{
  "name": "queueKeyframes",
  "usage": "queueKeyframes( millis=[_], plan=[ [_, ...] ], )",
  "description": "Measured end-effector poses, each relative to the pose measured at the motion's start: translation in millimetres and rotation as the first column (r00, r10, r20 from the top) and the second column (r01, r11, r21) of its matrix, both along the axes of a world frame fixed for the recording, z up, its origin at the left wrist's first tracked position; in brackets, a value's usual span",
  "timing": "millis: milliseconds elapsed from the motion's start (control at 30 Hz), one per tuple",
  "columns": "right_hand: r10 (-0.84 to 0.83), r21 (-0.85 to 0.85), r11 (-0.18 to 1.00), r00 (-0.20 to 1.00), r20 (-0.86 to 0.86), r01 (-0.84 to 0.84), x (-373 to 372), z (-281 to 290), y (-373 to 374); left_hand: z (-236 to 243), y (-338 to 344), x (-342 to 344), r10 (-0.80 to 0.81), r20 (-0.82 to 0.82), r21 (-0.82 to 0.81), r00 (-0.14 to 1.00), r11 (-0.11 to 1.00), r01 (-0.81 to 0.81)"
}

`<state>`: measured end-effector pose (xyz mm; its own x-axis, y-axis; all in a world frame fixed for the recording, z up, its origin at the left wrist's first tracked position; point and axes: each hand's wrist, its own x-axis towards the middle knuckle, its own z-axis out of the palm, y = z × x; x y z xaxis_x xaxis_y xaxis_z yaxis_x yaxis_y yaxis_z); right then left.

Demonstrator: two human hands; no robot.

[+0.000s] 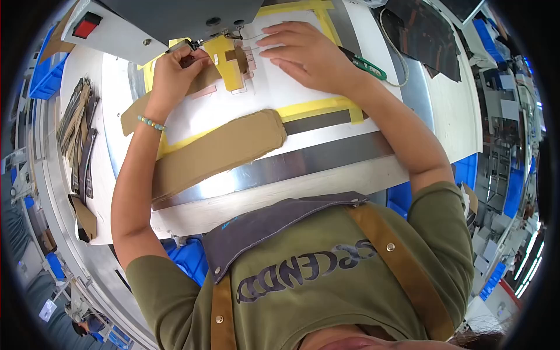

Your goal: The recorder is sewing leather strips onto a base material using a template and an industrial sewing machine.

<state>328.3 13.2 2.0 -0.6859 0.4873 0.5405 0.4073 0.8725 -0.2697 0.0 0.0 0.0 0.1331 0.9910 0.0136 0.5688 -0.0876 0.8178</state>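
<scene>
My left hand (172,73) pinches a brown strip (204,79) close under the needle of a grey sewing machine (175,20). A beaded bracelet sits on that wrist. The strip runs back past the wrist toward the left. A yellow tab (224,58) and a small brown piece lie right beside the fingertips. My right hand (309,55) lies flat, fingers spread, on the white template sheet (256,93), which is framed with yellow tape.
A long brown flat piece (221,149) lies across the metal plate nearer my body. Green-handled scissors (368,66) lie beside my right wrist. A stack of dark and tan strips (79,134) sits far left. Dark cut pieces (426,35) lie top right, blue bins (44,76) at the edges.
</scene>
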Motion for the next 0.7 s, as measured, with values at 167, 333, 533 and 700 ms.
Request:
queueKeyframes(
  millis=[167, 333, 533, 700],
  plan=[
    [0.073, 0.027, 0.997, 0.997, 0.029, -0.074, 0, -1, 2, -2, 1, 3, -0.008, 0.018, 0.050, 1.000, 0.999, 0.007],
    [0.075, 0.009, 0.997, 0.996, 0.038, -0.075, 0, -2, 1, 8, -3, 8, 0.005, -0.032, 0.031, 0.999, 1.000, -0.004],
    [0.127, 0.016, 0.991, 0.969, 0.214, -0.134, -9, -6, -4, 10, -4, 10, 0.006, -0.046, 0.027, 0.999, 1.000, -0.005],
    [0.105, 0.006, 0.994, 0.940, 0.325, -0.113, -11, -7, -4, 14, -8, 6, -0.001, -0.051, 0.065, 0.999, 0.998, 0.004]
  ],
)
